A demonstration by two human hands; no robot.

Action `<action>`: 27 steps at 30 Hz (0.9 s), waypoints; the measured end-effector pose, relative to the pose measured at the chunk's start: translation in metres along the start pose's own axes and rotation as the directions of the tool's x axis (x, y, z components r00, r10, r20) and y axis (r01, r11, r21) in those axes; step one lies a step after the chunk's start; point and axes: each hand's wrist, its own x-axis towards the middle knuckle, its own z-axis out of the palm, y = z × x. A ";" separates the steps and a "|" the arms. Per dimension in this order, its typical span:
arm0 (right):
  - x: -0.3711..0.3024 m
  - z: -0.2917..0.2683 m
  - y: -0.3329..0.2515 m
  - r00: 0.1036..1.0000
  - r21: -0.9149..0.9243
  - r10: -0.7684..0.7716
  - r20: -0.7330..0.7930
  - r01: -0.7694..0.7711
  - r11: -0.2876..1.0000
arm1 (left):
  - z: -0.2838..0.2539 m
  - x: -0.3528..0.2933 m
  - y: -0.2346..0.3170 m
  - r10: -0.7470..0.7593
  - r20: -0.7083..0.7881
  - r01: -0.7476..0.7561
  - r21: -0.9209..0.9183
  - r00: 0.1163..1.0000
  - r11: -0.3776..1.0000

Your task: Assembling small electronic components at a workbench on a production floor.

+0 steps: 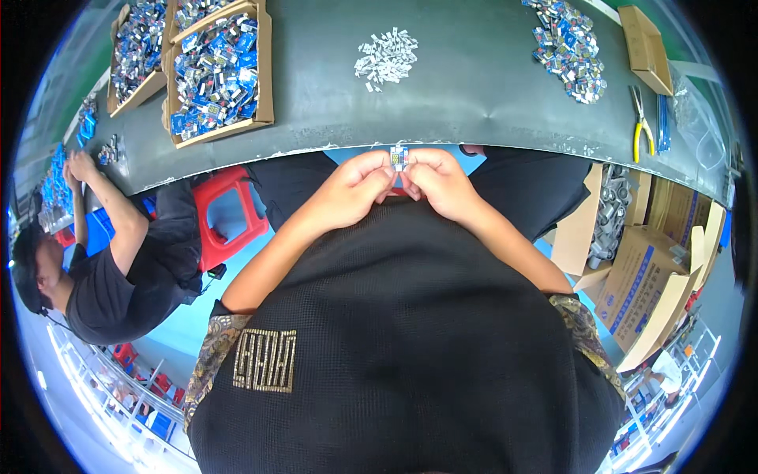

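Note:
Both hands meet at the table's near edge, pinching one small blue circuit board (399, 156) with a tiny display-like part and pale ends. My left hand (355, 186) grips its left side between thumb and bent fingers, and my right hand (442, 183) does the same on the right. The fingertips cover part of the board. Beyond them on the dark table (466, 95) lies a loose heap of small white pieces (387, 58). Farther right is a pile of similar blue boards (570, 55).
Left stands a cardboard tray (266, 63) of blue boards, another tray (155, 83) beside it. Right are yellow-handled pliers (643, 136), blue strips (663, 125) and a small carton (647, 51). A co-worker (118, 276) sits left by a red stool (207, 221); open cartons (639, 288) stand right.

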 end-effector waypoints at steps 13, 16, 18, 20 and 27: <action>-0.031 0.026 -0.105 0.678 -0.733 -0.722 0.139 0.561 0.385 | 0.029 -0.032 0.080 0.568 -0.375 -0.580 0.092 0.733 0.809; -0.043 0.025 -0.121 0.637 -0.605 -0.762 0.114 0.653 0.456 | 0.029 -0.032 0.099 0.809 -0.309 -0.639 0.499 0.500 0.585; -0.051 0.027 -0.131 0.608 -0.522 -0.777 0.163 0.721 0.455 | 0.030 -0.032 0.106 0.853 -0.256 -0.631 0.583 0.456 0.512; -0.054 0.034 -0.139 0.609 -0.556 -0.781 0.143 0.702 0.445 | 0.032 -0.035 0.115 0.898 -0.114 -0.594 0.714 0.424 0.371; -0.051 0.027 -0.138 0.587 -0.621 -0.802 0.113 0.672 0.404 | 0.041 -0.029 0.129 0.928 0.026 -0.507 0.843 0.371 0.179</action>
